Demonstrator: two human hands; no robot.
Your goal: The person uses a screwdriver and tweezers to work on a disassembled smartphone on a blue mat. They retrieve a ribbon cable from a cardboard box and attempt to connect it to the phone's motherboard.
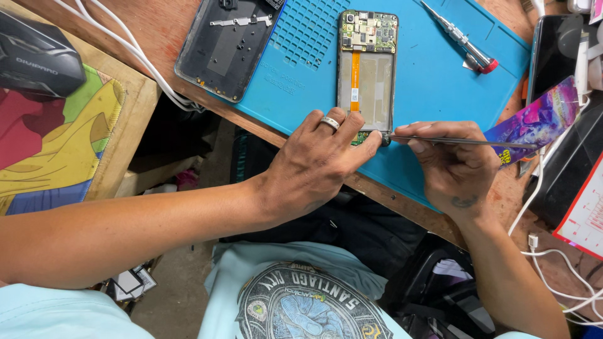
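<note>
Opened phone (367,75) lies face down on the blue silicone work mat (433,81), its back removed so that the green circuit board at the top, a flat orange ribbon cable down the middle and the pale metal battery bay all show. From my head view, my left hand (317,160) presses down on the lower end of the phone, fingers spread and flat over its bottom edge, a silver ring on one finger. My right hand (449,160) is pinched shut on thin metal tweezers (461,142), held nearly level, with their fine tip touching the small board at the phone's bottom corner, just beside my left fingertips. The mat is rubbery, with a grid of small square pockets (308,28) moulded near its far edge. On that part rests the dark plastic back cover (226,47), glossy and rounded at the corners. A slim steel screwdriver (461,39) with a red collar lies to the right on the mat. White cables (135,53) trail across the worn wooden bench (160,28) at the left
</note>
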